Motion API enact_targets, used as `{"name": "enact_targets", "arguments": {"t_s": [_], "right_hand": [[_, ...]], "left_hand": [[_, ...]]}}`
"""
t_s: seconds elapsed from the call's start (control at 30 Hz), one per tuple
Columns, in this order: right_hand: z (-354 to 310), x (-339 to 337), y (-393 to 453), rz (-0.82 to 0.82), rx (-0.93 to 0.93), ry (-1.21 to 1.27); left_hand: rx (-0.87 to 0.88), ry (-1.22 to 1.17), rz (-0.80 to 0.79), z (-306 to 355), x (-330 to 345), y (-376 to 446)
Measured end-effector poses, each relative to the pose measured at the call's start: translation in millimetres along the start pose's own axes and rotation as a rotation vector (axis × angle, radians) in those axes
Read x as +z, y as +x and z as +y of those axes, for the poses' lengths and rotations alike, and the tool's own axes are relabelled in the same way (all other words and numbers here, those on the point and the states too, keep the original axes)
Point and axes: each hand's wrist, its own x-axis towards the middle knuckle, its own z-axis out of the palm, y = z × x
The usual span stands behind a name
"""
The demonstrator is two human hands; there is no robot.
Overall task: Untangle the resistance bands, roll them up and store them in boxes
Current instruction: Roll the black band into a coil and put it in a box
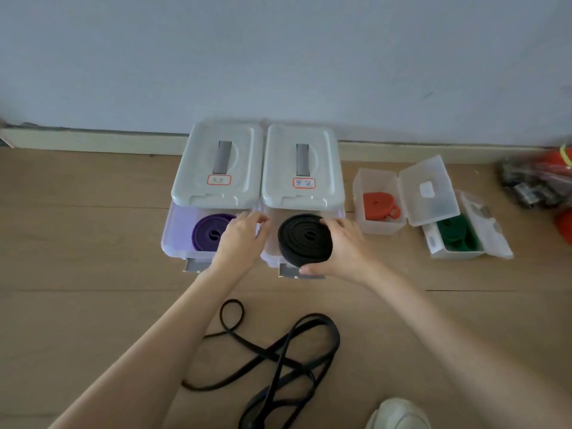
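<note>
A rolled black band [305, 237] sits in the open right box [339, 213], gripped by my right hand [342, 249] around its right and front side. My left hand [244, 235] rests on the wall between the two boxes, fingers curled over the rim. The left box [173, 233] holds a rolled purple band [209, 232]. Both boxes have their white lids [218, 164] tipped back against the wall. A tangled black band [278, 360] lies loose on the wooden floor below my arms.
To the right stand two small clear boxes with open lids: one [360, 193] holds a rolled orange band [380, 205], the other [433, 243] a rolled green band [458, 233]. A pile of red and dark items [538, 187] lies at the far right. A shoe [399, 413] shows at the bottom.
</note>
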Motion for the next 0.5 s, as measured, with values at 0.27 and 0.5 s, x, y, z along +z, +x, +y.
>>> {"name": "enact_targets", "arguments": {"t_s": [0.27, 0.5], "right_hand": [[19, 17, 46, -0.138, 0.053, 0.007], [16, 58, 94, -0.175, 0.185, -0.191]], "left_hand": [[0.357, 0.217, -0.127, -32, 21, 53], [0.463, 0.163, -0.127, -47, 26, 60]]}}
